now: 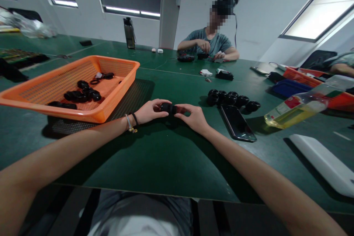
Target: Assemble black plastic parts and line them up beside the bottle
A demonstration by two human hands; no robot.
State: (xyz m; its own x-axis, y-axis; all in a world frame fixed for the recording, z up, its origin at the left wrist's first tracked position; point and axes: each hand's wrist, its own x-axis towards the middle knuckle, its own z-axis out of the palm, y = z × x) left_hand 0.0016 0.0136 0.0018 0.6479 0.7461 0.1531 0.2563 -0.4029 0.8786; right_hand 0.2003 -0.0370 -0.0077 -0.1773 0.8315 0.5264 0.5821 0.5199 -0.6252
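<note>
Between my two hands is a small black rounded part [166, 108], just above the green table; its exact kind does not show. My left hand [151, 112] grips its left side with thumb and fingers. My right hand [193, 118] pinches its right end. To the left, an orange plastic basket [110, 108] holds several loose black parts [80, 95]. Right of my right hand, several similar black parts [229, 98] stand grouped on the table, beside a dark smartphone [238, 123].
A bottle of yellow liquid [297, 108] leans at the right, near a white flat case [322, 162]. Orange and blue trays [293, 87] lie beyond. A co-worker [210, 40] sits across the green table [155, 162], handling small parts. A dark water bottle [129, 33] stands at the back.
</note>
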